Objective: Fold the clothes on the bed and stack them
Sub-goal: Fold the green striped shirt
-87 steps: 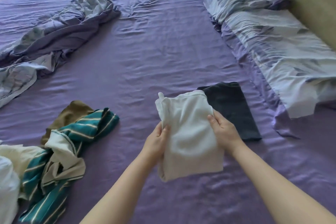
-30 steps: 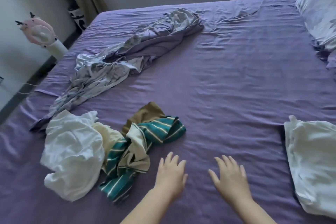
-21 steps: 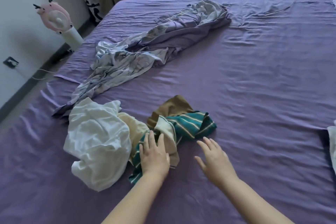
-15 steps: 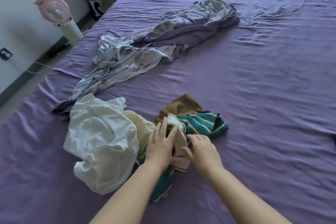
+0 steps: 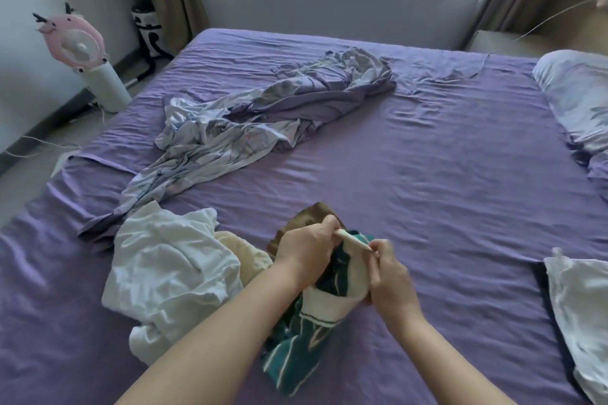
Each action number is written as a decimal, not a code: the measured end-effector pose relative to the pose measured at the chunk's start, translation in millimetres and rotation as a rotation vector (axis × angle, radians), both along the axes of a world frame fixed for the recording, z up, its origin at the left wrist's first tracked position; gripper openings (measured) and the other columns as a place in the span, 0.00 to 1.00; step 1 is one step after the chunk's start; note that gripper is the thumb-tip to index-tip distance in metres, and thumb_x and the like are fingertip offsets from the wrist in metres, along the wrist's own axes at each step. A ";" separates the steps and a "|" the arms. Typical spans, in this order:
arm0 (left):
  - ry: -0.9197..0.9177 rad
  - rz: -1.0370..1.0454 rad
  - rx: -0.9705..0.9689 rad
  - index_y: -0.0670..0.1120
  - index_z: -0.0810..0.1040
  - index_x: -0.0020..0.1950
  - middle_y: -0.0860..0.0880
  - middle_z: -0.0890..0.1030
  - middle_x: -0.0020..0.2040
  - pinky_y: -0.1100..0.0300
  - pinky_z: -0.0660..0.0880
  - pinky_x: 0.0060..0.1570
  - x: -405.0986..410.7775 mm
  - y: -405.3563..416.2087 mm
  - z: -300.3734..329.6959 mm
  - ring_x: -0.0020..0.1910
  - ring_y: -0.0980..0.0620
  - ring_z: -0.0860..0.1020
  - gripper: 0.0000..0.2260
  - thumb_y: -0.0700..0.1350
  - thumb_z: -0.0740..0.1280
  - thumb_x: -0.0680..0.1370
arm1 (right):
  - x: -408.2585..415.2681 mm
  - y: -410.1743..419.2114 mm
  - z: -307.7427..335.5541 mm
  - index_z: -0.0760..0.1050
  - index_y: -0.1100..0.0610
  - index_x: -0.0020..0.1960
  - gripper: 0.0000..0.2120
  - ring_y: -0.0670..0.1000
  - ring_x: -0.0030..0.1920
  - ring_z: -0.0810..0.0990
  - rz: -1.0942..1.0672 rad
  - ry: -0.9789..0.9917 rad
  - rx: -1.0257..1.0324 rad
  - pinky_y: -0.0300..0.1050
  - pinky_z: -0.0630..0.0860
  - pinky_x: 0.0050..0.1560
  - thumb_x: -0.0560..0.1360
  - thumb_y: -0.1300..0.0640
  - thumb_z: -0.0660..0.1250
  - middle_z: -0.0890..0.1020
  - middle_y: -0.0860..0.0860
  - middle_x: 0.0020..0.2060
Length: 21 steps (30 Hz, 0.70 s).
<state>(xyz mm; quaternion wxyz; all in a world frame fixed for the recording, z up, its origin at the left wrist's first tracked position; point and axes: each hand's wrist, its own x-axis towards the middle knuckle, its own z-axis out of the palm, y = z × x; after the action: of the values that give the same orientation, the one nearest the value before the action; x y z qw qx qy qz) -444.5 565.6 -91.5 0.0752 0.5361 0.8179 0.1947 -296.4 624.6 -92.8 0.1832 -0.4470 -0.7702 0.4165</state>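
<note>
A green shirt with cream stripes and a cream collar [image 5: 306, 332] hangs lifted off the purple bed [image 5: 427, 181]. My left hand [image 5: 306, 250] and my right hand [image 5: 391, 276] both pinch its cream collar edge, close together. Beneath it lies a brown garment [image 5: 312, 212]. To the left sits a crumpled white garment [image 5: 167, 273] with a pale yellow one [image 5: 243, 256] beside it. At the right edge a folded white garment [image 5: 582, 309] rests on a dark folded one [image 5: 546, 293].
A rumpled lilac and grey duvet [image 5: 263, 122] stretches across the far left of the bed. A pillow [image 5: 579, 95] lies at the right. A pink fan [image 5: 82, 52] stands on the floor by the left wall, below the window and curtains.
I set the folded white garment onto the dark one, turned left to the heap, and both hands took hold of the striped shirt's collar and raised it off the bed.
</note>
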 end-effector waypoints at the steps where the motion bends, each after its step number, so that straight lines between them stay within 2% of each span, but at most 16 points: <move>1: 0.050 -0.010 0.010 0.50 0.70 0.55 0.49 0.82 0.43 0.58 0.65 0.33 4.7 5.7 17.4 0.40 0.44 0.80 0.06 0.48 0.57 0.81 | 6.1 3.8 17.9 0.67 0.52 0.49 0.04 0.58 0.32 0.78 -0.010 0.028 0.003 0.54 0.75 0.34 0.80 0.54 0.56 0.79 0.52 0.35; 3: 0.099 -0.015 0.048 0.50 0.70 0.55 0.48 0.83 0.43 0.56 0.67 0.35 14.3 16.9 60.7 0.41 0.43 0.81 0.06 0.48 0.56 0.81 | 16.9 11.5 57.4 0.69 0.53 0.47 0.05 0.55 0.29 0.77 -0.014 0.069 0.046 0.54 0.75 0.33 0.79 0.53 0.58 0.78 0.51 0.32; 5: 0.076 -0.009 0.100 0.49 0.70 0.56 0.46 0.83 0.44 0.55 0.69 0.38 25.7 25.2 106.9 0.43 0.41 0.81 0.07 0.46 0.55 0.80 | 27.7 17.8 99.1 0.71 0.55 0.46 0.07 0.53 0.31 0.76 0.013 0.074 0.094 0.52 0.75 0.34 0.79 0.52 0.61 0.78 0.49 0.32; 7: 0.067 -0.003 0.138 0.48 0.71 0.57 0.44 0.83 0.45 0.53 0.71 0.40 39.8 27.2 150.3 0.45 0.40 0.80 0.08 0.44 0.55 0.80 | 40.3 21.2 138.4 0.73 0.55 0.46 0.08 0.52 0.32 0.76 0.067 0.022 0.161 0.48 0.73 0.35 0.77 0.50 0.63 0.78 0.48 0.31; 10: 0.131 -0.014 0.163 0.50 0.70 0.63 0.44 0.83 0.47 0.53 0.72 0.40 62.8 23.9 203.6 0.46 0.40 0.81 0.12 0.45 0.55 0.81 | 61.2 23.5 188.5 0.75 0.58 0.47 0.06 0.52 0.36 0.75 0.113 -0.060 0.296 0.47 0.70 0.38 0.77 0.54 0.64 0.78 0.50 0.34; 12: 0.191 -0.006 0.172 0.53 0.67 0.68 0.44 0.83 0.49 0.54 0.73 0.41 79.1 18.1 236.3 0.47 0.41 0.81 0.15 0.46 0.53 0.82 | 78.3 21.6 220.2 0.74 0.57 0.40 0.08 0.53 0.34 0.74 0.116 -0.055 0.352 0.48 0.69 0.37 0.77 0.56 0.62 0.76 0.51 0.31; 14: 0.177 0.020 0.196 0.53 0.67 0.68 0.45 0.82 0.51 0.54 0.74 0.43 97.3 11.2 267.6 0.49 0.42 0.81 0.15 0.46 0.53 0.82 | 98.2 18.0 251.7 0.66 0.50 0.31 0.15 0.51 0.29 0.69 0.106 -0.036 0.427 0.46 0.64 0.32 0.76 0.57 0.61 0.70 0.47 0.26; 15: 0.171 0.032 0.210 0.53 0.68 0.67 0.45 0.82 0.52 0.53 0.75 0.44 106.6 8.4 283.2 0.50 0.42 0.81 0.15 0.47 0.53 0.82 | 108.5 15.8 267.9 0.63 0.48 0.30 0.17 0.50 0.29 0.68 0.092 -0.032 0.470 0.45 0.63 0.31 0.76 0.58 0.61 0.69 0.46 0.25; 18: 0.295 0.016 0.224 0.50 0.72 0.63 0.46 0.81 0.52 0.58 0.72 0.39 141.7 -3.6 331.4 0.49 0.45 0.80 0.13 0.47 0.52 0.82 | 147.9 4.3 317.6 0.65 0.47 0.33 0.14 0.50 0.30 0.70 0.036 0.005 0.587 0.43 0.63 0.30 0.76 0.58 0.59 0.70 0.45 0.27; 19: 0.340 -0.015 0.196 0.48 0.72 0.62 0.46 0.80 0.53 0.58 0.71 0.39 152.0 -6.1 345.8 0.49 0.45 0.80 0.13 0.46 0.52 0.82 | 158.5 1.8 331.8 0.68 0.46 0.36 0.12 0.51 0.30 0.71 0.035 0.015 0.612 0.43 0.64 0.30 0.76 0.58 0.59 0.72 0.46 0.28; 21: 0.282 -0.060 0.153 0.43 0.73 0.62 0.45 0.79 0.56 0.56 0.74 0.45 172.8 -10.1 374.4 0.53 0.45 0.78 0.13 0.43 0.54 0.81 | 174.5 0.1 355.7 0.74 0.49 0.40 0.11 0.51 0.30 0.74 0.046 0.054 0.592 0.43 0.69 0.32 0.77 0.60 0.57 0.75 0.48 0.28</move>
<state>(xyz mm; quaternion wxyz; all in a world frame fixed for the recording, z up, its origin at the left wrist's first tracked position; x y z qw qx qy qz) -271.7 555.5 282.8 -0.0756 0.5866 0.7867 0.1771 -121.8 624.8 263.0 0.3166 -0.3453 -0.8629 0.1894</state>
